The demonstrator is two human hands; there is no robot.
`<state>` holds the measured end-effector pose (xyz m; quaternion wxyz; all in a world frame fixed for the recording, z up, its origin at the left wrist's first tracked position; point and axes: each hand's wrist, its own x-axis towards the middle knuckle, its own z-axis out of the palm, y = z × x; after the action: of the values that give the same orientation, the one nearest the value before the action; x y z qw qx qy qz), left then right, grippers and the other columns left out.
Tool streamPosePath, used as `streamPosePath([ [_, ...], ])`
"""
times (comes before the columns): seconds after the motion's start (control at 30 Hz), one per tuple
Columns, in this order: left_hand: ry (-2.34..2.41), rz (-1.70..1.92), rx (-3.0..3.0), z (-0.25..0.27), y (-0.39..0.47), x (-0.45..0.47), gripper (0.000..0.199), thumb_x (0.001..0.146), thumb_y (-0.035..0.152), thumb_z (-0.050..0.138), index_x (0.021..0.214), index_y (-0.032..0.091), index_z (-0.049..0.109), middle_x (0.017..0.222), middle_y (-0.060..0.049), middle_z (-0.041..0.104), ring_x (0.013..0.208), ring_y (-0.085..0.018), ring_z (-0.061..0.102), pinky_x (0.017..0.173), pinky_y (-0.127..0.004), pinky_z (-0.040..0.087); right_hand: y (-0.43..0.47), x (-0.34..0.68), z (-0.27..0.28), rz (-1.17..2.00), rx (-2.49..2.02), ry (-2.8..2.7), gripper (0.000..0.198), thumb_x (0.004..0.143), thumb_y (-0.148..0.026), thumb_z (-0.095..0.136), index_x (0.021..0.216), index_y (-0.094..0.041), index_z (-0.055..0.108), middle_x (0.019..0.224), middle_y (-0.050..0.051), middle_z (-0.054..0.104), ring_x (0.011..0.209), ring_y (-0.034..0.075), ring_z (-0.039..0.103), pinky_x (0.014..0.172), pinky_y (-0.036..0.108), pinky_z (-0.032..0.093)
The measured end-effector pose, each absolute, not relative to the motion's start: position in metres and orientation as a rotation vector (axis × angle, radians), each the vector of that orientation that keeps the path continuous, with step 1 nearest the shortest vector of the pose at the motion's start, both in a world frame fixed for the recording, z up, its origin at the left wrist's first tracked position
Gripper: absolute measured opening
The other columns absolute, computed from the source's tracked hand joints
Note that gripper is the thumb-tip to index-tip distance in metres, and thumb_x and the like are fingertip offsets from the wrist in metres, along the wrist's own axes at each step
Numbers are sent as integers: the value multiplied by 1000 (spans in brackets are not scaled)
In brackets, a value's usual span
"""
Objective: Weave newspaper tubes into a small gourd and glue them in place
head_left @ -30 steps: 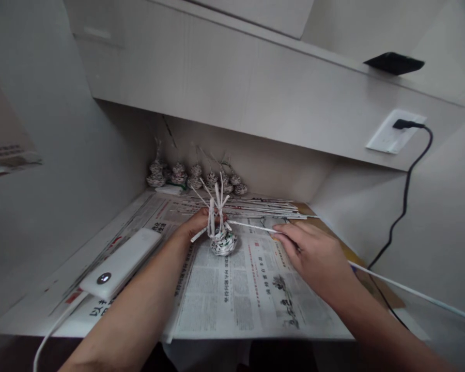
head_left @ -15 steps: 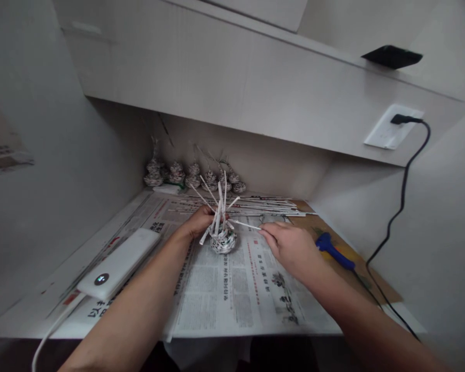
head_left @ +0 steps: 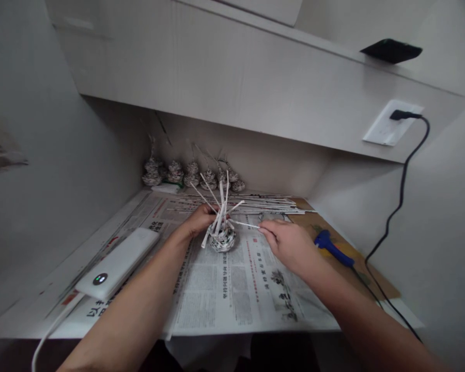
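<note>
A small round piece woven from rolled newspaper strips [head_left: 222,241] sits on the newspaper sheets [head_left: 205,305], with several loose paper sticks fanning up from its top. My left hand [head_left: 202,219] is closed on its far left side, the fingertips partly hidden behind the upright sticks. My right hand [head_left: 284,240] pinches the end of one thin paper stick [head_left: 245,224], which runs taut from the woven piece out to the right.
Several gourd-shaped woven pieces [head_left: 192,174] stand along the back wall. Loose paper sticks [head_left: 271,205] lie behind my hands. A white power bank [head_left: 118,264] with a cable is at left. On brown cardboard [head_left: 380,279] at right rests a blue glue gun [head_left: 334,249].
Both hands keep nearly the same places and grips. The upright paper sticks lean slightly more to the right, and the view has shifted a little.
</note>
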<state>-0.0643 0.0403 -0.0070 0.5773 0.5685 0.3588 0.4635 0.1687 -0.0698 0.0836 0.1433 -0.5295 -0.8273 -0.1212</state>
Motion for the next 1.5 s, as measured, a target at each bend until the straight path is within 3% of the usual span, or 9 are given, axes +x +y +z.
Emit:
streamPosePath([
  [0.33, 849, 1076, 1413, -3, 39, -63, 31, 53, 36, 81, 68, 12, 69, 63, -2, 66, 55, -12, 56, 54, -23, 43, -67, 165, 86, -522, -1688, -2470, 27, 96, -28, 39, 87, -21, 64, 87, 5, 66, 81, 18, 59, 64, 28, 32],
  [0.57, 873, 1056, 1518, -1, 38, -61, 28, 58, 37, 77, 68, 12, 68, 62, -3, 65, 54, -13, 57, 56, -25, 44, -63, 155, 83, -432, -1672, -2525, 28, 97, -29, 37, 96, -23, 64, 89, 4, 67, 78, 18, 61, 63, 29, 32],
  [1.1, 848, 1048, 1538, 2, 37, -59, 29, 58, 37, 78, 70, 12, 69, 60, -2, 64, 54, -12, 55, 55, -24, 43, -62, 154, 73, -389, -1663, -2528, 27, 95, -29, 37, 89, -20, 63, 83, 4, 70, 73, 17, 63, 61, 30, 30],
  [1.5, 833, 1003, 1557, 6, 33, -57, 28, 59, 37, 78, 71, 12, 72, 63, -4, 67, 55, -14, 57, 56, -25, 44, -65, 145, 82, -337, -1744, -2572, 29, 94, -26, 37, 91, -19, 65, 90, 8, 72, 78, 20, 66, 65, 30, 37],
])
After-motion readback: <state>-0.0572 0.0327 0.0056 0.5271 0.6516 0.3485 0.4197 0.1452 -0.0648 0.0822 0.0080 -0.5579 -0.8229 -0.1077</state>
